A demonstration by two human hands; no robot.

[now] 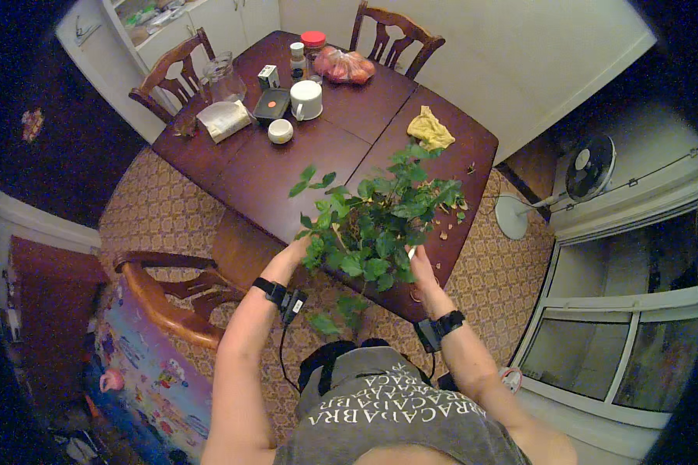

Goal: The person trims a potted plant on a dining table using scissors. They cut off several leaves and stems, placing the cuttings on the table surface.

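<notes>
A leafy green plant (378,221) stands before me at the near edge of the wooden table, its stems spreading over the corner. Its pot is hidden under the leaves. My left hand (305,238) reaches in at the plant's left side, with its fingers mostly covered by foliage. At the lower right of the plant is my right hand (420,261), partly behind leaves, with a small white edge showing at its fingers. Whether either hand grips the pot cannot be seen. Dry leaf bits (444,235) lie on the table to the right. A crumpled yellow cloth (430,129) lies beyond the plant.
On the table's far part stand a white mug (306,100), a small white bowl (280,132), a dark lidded container (272,106), a glass pitcher (224,78) and a bag of reddish produce (344,65). A wooden chair (168,302) is at left, a fan (590,168) at right.
</notes>
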